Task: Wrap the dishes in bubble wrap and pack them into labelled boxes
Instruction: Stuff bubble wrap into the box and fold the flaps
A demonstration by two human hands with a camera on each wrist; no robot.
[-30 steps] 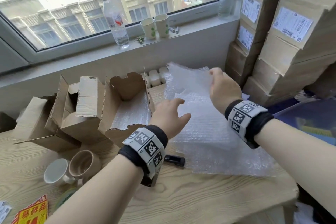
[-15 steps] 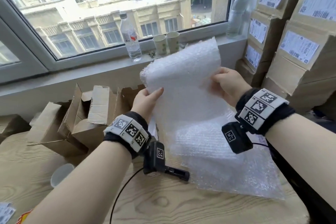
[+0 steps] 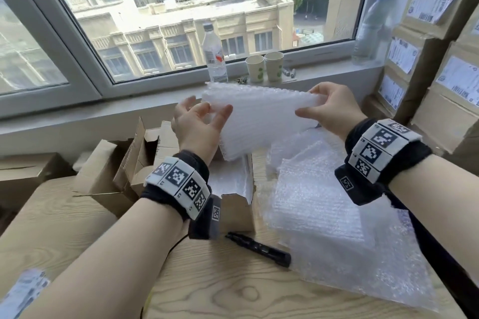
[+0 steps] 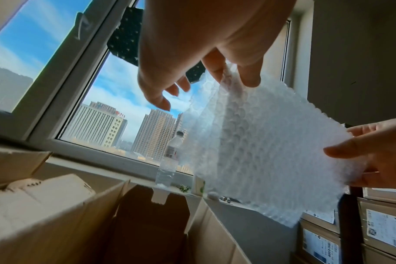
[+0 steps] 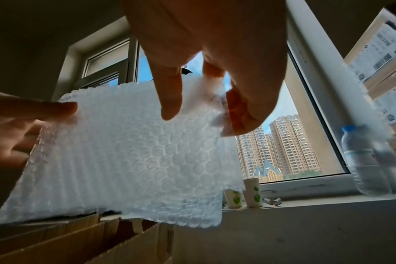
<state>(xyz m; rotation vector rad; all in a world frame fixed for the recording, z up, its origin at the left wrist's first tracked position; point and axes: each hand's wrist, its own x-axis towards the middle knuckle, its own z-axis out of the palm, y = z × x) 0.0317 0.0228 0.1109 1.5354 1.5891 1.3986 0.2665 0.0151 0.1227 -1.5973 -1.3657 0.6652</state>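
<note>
From the head view, both hands hold a folded bubble wrap sheet (image 3: 259, 122) in the air above an open cardboard box (image 3: 233, 189) on the worktop (image 3: 220, 287). The left hand (image 3: 199, 127) pinches its left edge, the right hand (image 3: 334, 109) its right corner. A black marker (image 3: 259, 248) lies beside loose bubble wrap (image 3: 337, 228).

In the left wrist view, the left hand's fingertips (image 4: 249, 78) nip the sheet's top.

In the right wrist view, thumb and fingers (image 5: 240, 114) clamp the sheet.
</note>
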